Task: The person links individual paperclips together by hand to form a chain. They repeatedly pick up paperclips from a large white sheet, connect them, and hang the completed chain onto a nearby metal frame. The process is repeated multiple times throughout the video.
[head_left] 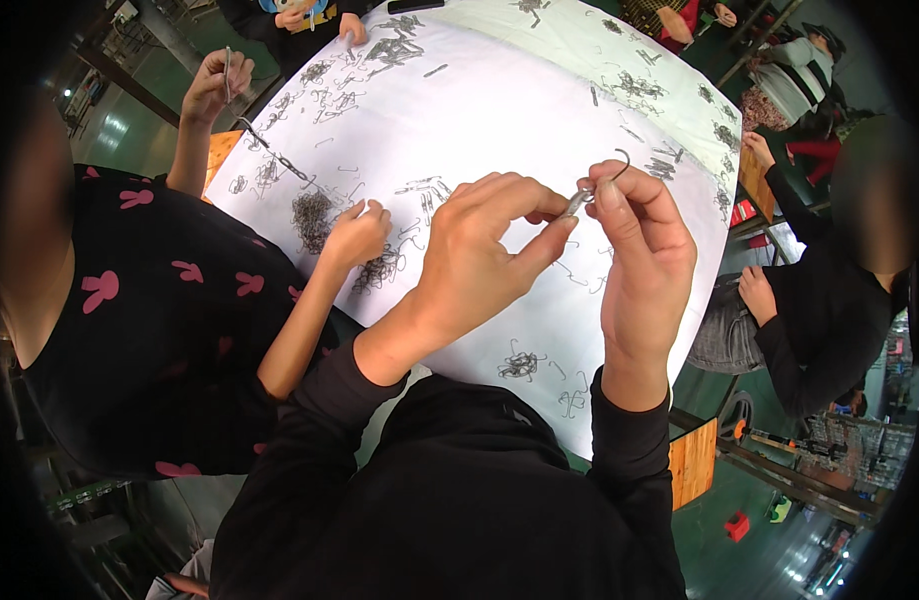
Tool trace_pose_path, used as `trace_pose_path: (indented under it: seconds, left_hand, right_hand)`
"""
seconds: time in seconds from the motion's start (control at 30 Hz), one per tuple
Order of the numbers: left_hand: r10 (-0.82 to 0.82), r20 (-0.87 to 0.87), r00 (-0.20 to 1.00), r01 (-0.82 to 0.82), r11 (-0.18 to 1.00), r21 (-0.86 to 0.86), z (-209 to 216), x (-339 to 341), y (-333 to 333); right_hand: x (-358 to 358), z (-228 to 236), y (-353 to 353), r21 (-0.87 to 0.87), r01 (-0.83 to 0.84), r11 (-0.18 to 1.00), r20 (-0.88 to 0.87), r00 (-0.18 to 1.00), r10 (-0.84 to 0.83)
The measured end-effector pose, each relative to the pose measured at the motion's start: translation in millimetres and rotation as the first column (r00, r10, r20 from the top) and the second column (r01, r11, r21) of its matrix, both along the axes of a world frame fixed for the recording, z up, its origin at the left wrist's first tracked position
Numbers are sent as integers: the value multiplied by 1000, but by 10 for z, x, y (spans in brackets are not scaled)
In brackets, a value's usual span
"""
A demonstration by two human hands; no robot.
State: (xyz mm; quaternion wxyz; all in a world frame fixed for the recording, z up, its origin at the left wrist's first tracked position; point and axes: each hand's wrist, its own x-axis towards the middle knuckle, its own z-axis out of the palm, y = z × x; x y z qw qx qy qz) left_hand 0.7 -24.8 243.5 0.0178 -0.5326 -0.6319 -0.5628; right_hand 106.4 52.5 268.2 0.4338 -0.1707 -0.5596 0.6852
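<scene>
Above the white tabletop (539, 120), both my hands meet in front of me. Thumb and fingers of my left hand (479, 245) pinch one end of a small, narrow metal piece (576, 204). My right hand (647, 255) is closed on a dark wire hook (625, 157), whose curved end rises above the fingers. The hook's lower end meets the metal piece between my fingertips; whether they are joined is hidden. Below my hands lies a small pile of wire hooks (520, 365), with looser hooks (573, 402) to its right.
At my left, a person's hand (359, 235) is beside a dense hook pile (311, 220); their other hand (219, 88) holds up a thin piece. Metal strips (426, 188) lie beyond my left hand. Another person (829, 270) sits at the right. More hook piles (639, 88) lie farther off.
</scene>
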Motion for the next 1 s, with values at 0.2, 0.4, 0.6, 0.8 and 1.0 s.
trace_pose_path:
  seconds: [0.2,0.4,0.6,0.8,1.0]
  left_hand:
    - [-68,273,960,70,998,4,-159,-271,13]
    - [314,147,938,-225,873,-433,-1566,-1199,216]
    - [3,-399,917,-309,636,-707,-2551,-1235,350]
    - [-168,-510,843,-268,691,-671,-2655,-1343,367]
    - [-206,-631,748,-321,719,-617,-2847,-1335,401]
  right_hand:
    - [-14,-12,19,43,29,999,-69,997,-25]
    - [8,28,42,90,28,996,-113,993,-17]
    - [26,15,137,121,26,992,-130,991,-10]
    - [13,-12,180,133,21,991,-139,990,-2]
    - [63,-36,160,154,62,986,-109,993,-46]
